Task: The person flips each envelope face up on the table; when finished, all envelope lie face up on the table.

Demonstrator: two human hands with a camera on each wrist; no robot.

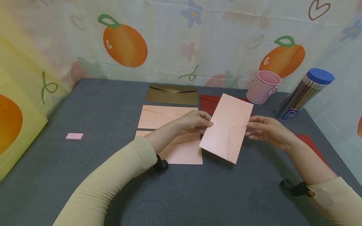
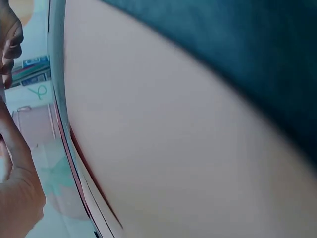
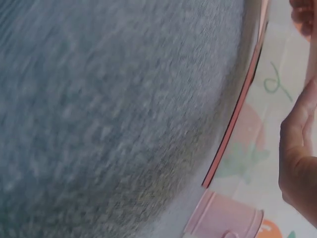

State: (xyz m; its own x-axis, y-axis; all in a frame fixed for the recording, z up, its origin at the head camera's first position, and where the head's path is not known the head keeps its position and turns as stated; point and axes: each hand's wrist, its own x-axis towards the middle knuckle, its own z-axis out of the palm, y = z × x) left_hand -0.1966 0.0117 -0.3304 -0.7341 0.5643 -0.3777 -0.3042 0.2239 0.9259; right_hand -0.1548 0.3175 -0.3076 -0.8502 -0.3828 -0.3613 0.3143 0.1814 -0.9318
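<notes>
A pale pink envelope (image 1: pixel 230 125) is raised and tilted above the table, its flap seam toward the head camera. My left hand (image 1: pixel 195 121) pinches its left long edge, and my right hand (image 1: pixel 267 130) holds the opposite edge between thumb and fingers. Below my left forearm lie two more pink envelopes, one farther back (image 1: pixel 152 116) and one nearer (image 1: pixel 183 152). In the left wrist view, a flat pink envelope (image 2: pixel 163 124) fills most of the picture; my left hand (image 2: pixel 20 193) shows at the left edge. The right wrist view has my right hand (image 3: pixel 299 148) at its right edge.
Behind lie a brown-gold envelope (image 1: pixel 172 95) and a red envelope (image 1: pixel 207 103), partly hidden by the raised one. A pink bucket (image 1: pixel 263 88) and a blue-lidded pencil tub (image 1: pixel 304 94) stand back right. Another red piece (image 1: pixel 311 146) lies beside my right forearm; a small pink block (image 1: pixel 74 136) sits left.
</notes>
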